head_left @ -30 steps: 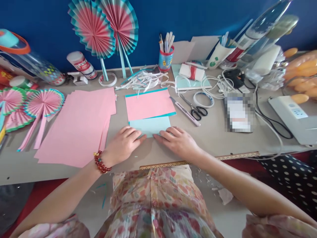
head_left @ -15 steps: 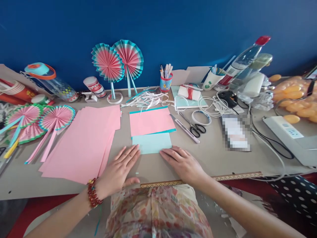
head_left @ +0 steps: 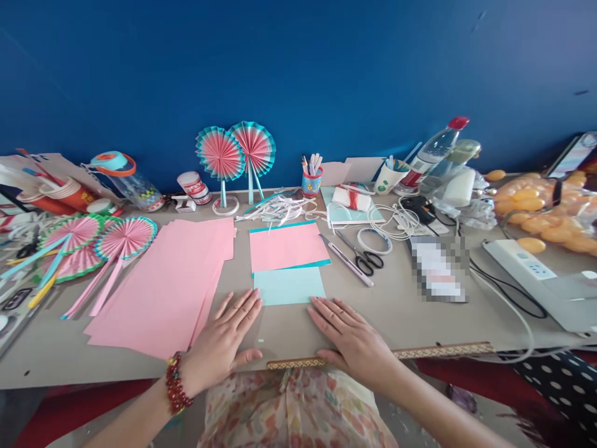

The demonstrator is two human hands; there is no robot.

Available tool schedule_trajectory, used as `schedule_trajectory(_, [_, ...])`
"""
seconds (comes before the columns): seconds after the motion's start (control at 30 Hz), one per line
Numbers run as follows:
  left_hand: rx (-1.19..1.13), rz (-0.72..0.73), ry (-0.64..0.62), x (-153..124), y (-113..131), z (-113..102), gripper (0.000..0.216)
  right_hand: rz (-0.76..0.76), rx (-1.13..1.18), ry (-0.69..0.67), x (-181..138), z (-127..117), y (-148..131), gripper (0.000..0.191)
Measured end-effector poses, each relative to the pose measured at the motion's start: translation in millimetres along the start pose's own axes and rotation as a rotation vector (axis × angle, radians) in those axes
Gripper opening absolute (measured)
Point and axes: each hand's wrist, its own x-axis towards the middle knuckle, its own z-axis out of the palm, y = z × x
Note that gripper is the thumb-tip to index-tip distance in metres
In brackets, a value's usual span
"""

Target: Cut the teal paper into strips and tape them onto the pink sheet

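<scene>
A light blue sheet of paper (head_left: pixel 289 287) lies in front of me on the table. My left hand (head_left: pixel 228 336) rests flat and open at its left edge, fingertips by the corner. On the other side my right hand (head_left: pixel 352 339) lies palm down with fingers stretched, its tips at the lower right corner. Just beyond is a pink sheet (head_left: pixel 290 245) with teal strips showing along its far and near edges. To the left, larger pink sheets (head_left: pixel 163 280) form a loose stack. A utility knife (head_left: pixel 351 264) and black-handled scissors (head_left: pixel 366 261) lie right of the pink sheet.
Two folded paper fans (head_left: pixel 252 149) stand against the blue wall. More paper fans (head_left: pixel 125 239) lie at the left. White paper strips (head_left: pixel 282 209), a pen cup (head_left: pixel 311 183), a tape roll (head_left: pixel 374 241) and a bottle (head_left: pixel 431 152) sit farther back. A power strip (head_left: pixel 527 267) is at the right.
The view has tilted up, so the table sits lower in the picture. My right hand has shifted slightly towards me, its fingers a little more spread. The papers lie as before.
</scene>
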Motion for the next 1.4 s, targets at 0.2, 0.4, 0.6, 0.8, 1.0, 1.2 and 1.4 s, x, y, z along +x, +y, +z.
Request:
schedule_trajectory(0.2, [-0.055,0.002,0.025,0.2,-1.8,3.4,0.074,0.102,0.01,0.049,22.3,-13.7,6.5,0.032])
schedule_trajectory(0.4, [-0.279,-0.214,0.251,6.4,5.2,-4.6,0.051,0.01,-0.185,-0.018,75.3,2.3,0.8,0.008])
schedule_trajectory(0.6, [-0.616,-0.321,0.396,11.3,20.9,-17.6,0.018,0.058,0.135,0.196,81.3,-6.4,-4.4,0.01])
schedule_trajectory(0.8, [-0.408,-0.107,0.47,46.9,30.2,-24.7,0.046,0.384,0.924,0.259,86.1,5.9,-28.4,0.017])
schedule_trajectory(1.0, [-0.088,-0.053,0.571,70.9,7.9,-29.1,0.03,0.412,1.12,0.216,86.5,11.2,-26.9,0.034])
schedule_trajectory(1.2, [0.013,-0.056,0.491,74.4,2.7,-11.7,0.027,0.126,0.236,0.28,65.6,-10.0,-24.5,0.019])
schedule_trajectory(1.4, [-0.084,-0.048,0.355,72.6,20.2,4.4,0.024,0.014,-0.131,0.116,70.8,2.7,-8.7,0.008])
